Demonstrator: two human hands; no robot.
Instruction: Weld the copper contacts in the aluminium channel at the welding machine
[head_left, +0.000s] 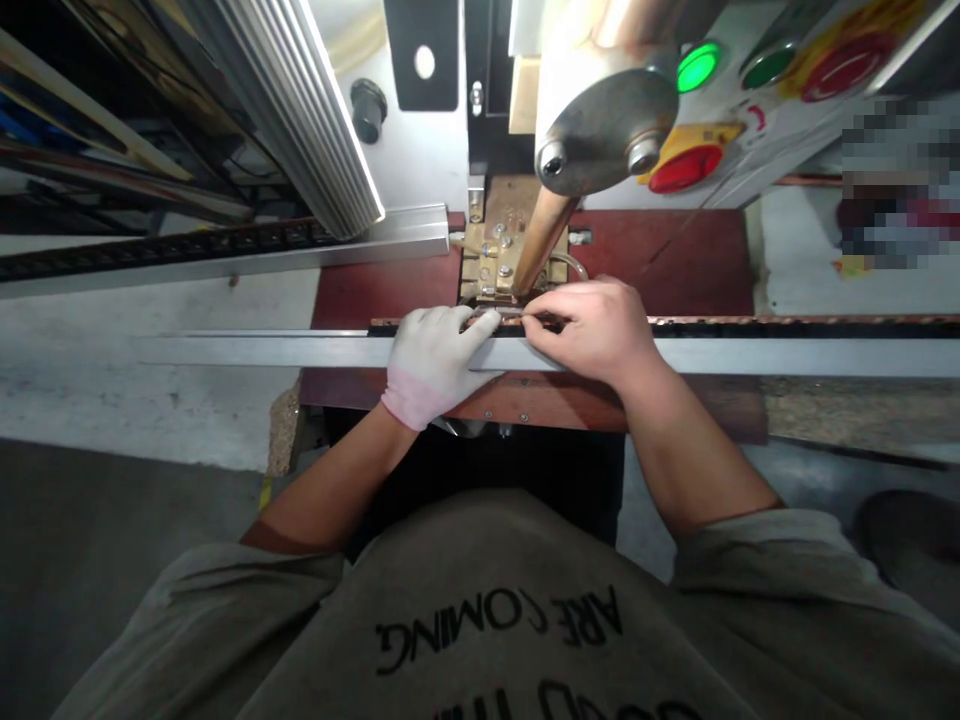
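My left hand (437,357), in a white glove with a pink cuff, lies over the long silver metal rail (720,356). Its thumb and fingertips come together at the rail's far edge; what they grip is not clear. My bare right hand (598,328) pinches the end of a small thin metal piece (511,312) between thumb and forefinger. This piece lies close by the left fingertips, above a dark strip with a copper-coloured edge (787,325). Right behind the fingers sits a brass fixture block (495,262) with bolts, and a copper rod (546,240) slants down to it.
A machine head with a round metal plate (607,130) hangs over the fixture. Right of it are a lit green button (698,67) and a red knob (685,168). A ribbed aluminium column (300,110) stands left. The reddish-brown board (675,260) lies beneath the rail.
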